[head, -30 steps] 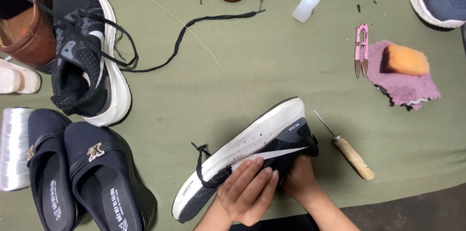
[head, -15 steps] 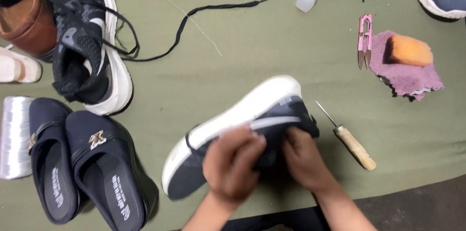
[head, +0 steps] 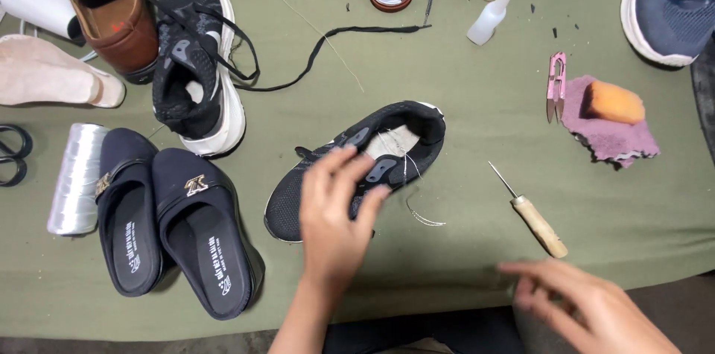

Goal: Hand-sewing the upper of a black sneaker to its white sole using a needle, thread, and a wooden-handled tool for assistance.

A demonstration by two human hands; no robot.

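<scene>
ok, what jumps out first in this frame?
The black sneaker at centre, upright on the green table, with the left hand resting on its side. The right hand is blurred at the lower right, near a wooden-handled awl. Two dark slippers lie at the lower left.

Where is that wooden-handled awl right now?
The awl lies on the green table, right of the black sneaker, just beyond the right hand.
</scene>
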